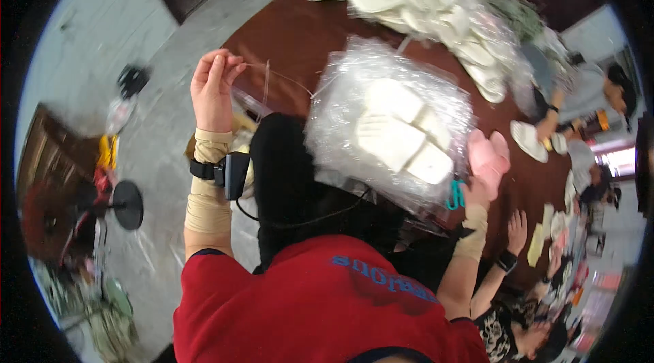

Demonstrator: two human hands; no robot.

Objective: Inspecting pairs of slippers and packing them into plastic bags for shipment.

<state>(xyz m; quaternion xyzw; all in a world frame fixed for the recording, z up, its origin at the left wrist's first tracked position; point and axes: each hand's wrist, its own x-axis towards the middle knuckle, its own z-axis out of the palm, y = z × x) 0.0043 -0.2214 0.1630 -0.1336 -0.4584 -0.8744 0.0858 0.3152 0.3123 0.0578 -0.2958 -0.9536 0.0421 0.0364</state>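
Note:
My left hand [214, 90] is raised at the left of the table, thumb and fingertips pinched together on a thin pale thread [293, 81]. The thread runs right, towards the clear plastic bag in front of me. My right hand [477, 194] is at the table's near right, closed on the lower end of a pink slipper-shaped piece [487, 165]. Teal-handled scissors [455, 195] lie beside that hand. White padded pieces [395, 128] sit on or inside the crinkled plastic bag [334, 107]; which one, I cannot tell.
A heap of cream-white sole-shaped pieces [422, 5] in plastic covers the far part of the brown table [286, 32]. Co-workers' hands [547, 126] are along the right side, one hand [517, 230] close to my right arm. A black fan [128, 205] stands at left.

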